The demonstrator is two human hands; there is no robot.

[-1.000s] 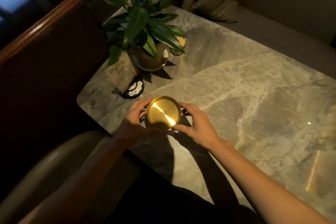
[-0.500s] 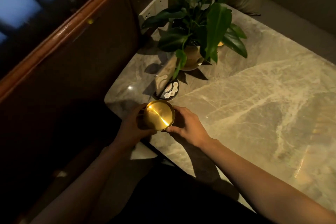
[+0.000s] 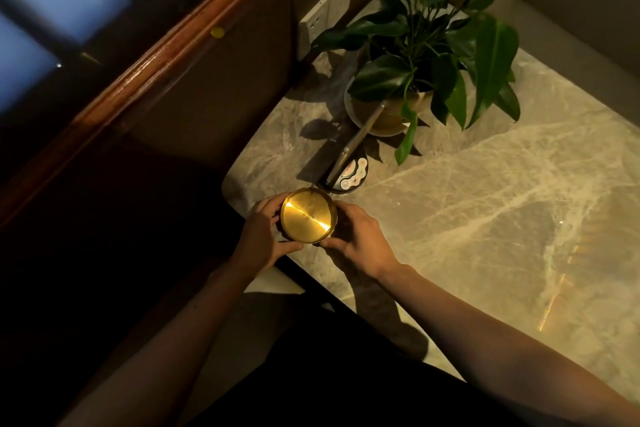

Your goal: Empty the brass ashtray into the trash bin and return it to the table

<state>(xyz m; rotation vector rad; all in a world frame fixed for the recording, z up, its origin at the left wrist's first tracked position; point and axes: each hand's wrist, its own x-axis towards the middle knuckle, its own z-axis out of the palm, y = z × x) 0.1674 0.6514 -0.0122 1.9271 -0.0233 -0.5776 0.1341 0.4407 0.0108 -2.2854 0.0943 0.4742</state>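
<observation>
The round brass ashtray (image 3: 308,214) gleams with a bright streak across its inside. It sits between both my hands at the near left corner of the marble table (image 3: 485,204). My left hand (image 3: 263,236) wraps its left side, and my right hand (image 3: 356,239) grips its right side. Whether the ashtray rests on the table or hangs just above the edge I cannot tell. No trash bin is in view.
A potted plant (image 3: 426,55) stands at the table's far left, with a leaning menu card (image 3: 356,142) on a black button base (image 3: 353,173) just beyond the ashtray. A dark wooden partition (image 3: 145,73) runs along the left. A sofa seat (image 3: 581,10) lies at the far right.
The ashtray, held by both hands, has come from further in on the table to its near left corner. My view has swung left and closer to the plant.
</observation>
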